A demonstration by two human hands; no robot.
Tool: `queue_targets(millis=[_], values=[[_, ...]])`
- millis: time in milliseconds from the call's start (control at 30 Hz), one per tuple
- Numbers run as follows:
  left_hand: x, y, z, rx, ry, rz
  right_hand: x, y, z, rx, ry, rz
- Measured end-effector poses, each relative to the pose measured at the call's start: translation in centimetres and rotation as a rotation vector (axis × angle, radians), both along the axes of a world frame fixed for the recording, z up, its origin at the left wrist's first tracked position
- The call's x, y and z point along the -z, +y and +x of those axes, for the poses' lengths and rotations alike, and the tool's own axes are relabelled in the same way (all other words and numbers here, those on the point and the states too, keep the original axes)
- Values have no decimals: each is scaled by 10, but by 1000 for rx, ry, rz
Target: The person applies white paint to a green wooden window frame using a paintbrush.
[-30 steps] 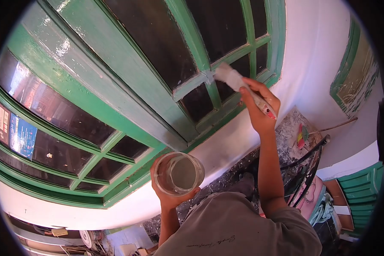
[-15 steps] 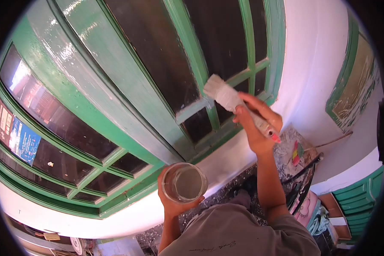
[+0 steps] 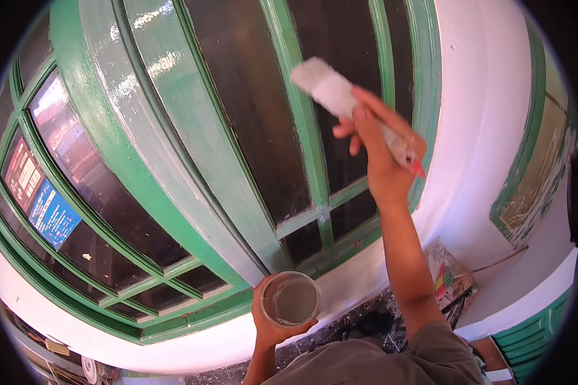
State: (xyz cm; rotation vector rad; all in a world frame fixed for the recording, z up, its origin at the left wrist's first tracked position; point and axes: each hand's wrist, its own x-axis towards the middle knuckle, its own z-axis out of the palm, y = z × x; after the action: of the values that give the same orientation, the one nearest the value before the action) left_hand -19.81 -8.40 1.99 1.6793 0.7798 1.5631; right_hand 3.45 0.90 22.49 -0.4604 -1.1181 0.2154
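Observation:
A wide paintbrush (image 3: 332, 92) is pinched in my right hand (image 3: 385, 144), its pale, paint-coated bristles pointing up and left. The bristle tip overlaps a vertical green bar (image 3: 295, 96) of the window frame. Below and to the left, my left hand (image 3: 271, 328) wraps round a clear plastic tub (image 3: 290, 299) with greyish paint inside. This tub is held close in front of my body, by the lower edge of the window. Greyish paint covers the wide board (image 3: 173, 109) left of the glass and a short crossbar (image 3: 298, 222) lower down.
Bright green window frames (image 3: 87, 90) with dark panes stand on the left, one pane bearing a blue sticker (image 3: 54, 215). White wall (image 3: 475, 128) runs along the right. A paint-splattered board (image 3: 440, 256) and a stick (image 3: 504, 263) are low at the right.
My right hand has moved upward with the paintbrush, from the crossbar junction to higher along the vertical bar. The tub sits slightly lower and further right in view.

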Motion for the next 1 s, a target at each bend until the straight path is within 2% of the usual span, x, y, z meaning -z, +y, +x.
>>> queue_targets(millis=[133,200,300,367,400,467,567,700,800,933,1000], values=[[-2,6,7,8,4,-4,47,-9,22,-9,-217,-75],[-1,8,10,1,11,-14,45,-19,40,-24,-271,-130],[-2,11,17,5,17,-14,7,-25,50,-75,-299,-62],[-2,14,24,10,4,-6,-46,-13,53,21,-415,51],[-2,15,26,13,-3,-1,-55,1,54,25,-422,135],[-7,15,31,5,-4,5,-62,14,59,-28,-411,118],[-8,18,36,-8,6,35,-39,15,76,-130,-432,-101],[-5,17,37,-62,28,35,-30,13,109,-222,-681,-121],[-4,19,43,-79,41,32,-58,17,121,-185,-671,-55],[-4,20,52,-134,40,30,-105,47,105,-255,-611,164],[-10,19,55,-139,56,19,-108,61,96,-297,-538,148]])
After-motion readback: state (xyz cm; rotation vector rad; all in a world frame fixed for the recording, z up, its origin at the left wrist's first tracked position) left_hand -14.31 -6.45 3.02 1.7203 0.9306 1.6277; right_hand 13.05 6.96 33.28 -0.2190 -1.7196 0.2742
